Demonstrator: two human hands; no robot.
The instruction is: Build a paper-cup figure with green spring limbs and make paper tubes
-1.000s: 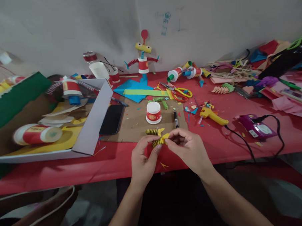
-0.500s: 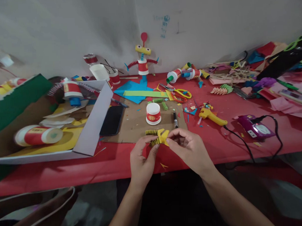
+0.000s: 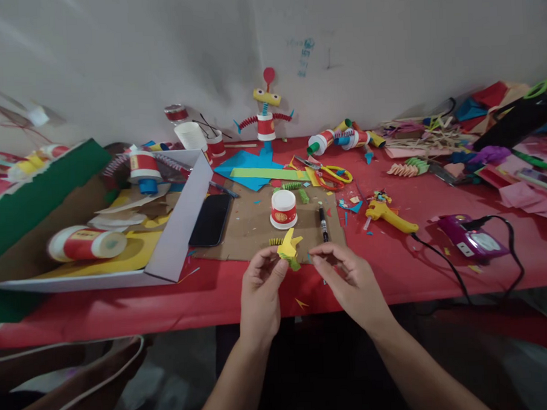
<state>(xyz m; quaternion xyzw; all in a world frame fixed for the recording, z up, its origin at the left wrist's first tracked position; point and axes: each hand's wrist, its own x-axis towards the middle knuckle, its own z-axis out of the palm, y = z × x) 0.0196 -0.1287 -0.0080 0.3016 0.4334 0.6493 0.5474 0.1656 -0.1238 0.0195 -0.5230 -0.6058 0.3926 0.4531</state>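
A gap parts the left hand (image 3: 263, 296) from the right hand (image 3: 355, 283), narrowed by the yellow paper (image 3: 289, 243). Ahead, the cup (image 3: 283, 210) and pen (image 3: 323, 222) block the way; leftward, the phone (image 3: 210, 220) and box (image 3: 182, 226). Right of the right hand, bare worktop (image 3: 403, 266) leaves passage up to the cord (image 3: 444, 260).

Dim light, soft shadows on grey wall (image 3: 361, 38), stretched edges, slight blur

Both bare forearms angle inward from the lower edge. The left hand (image 3: 263, 290) pinches between thumb and forefinger, its wrist nearly straight. The right hand (image 3: 353, 281), just apart from it, curls loosely, thumb tip close below the forefinger's, wrist slanting leftward.
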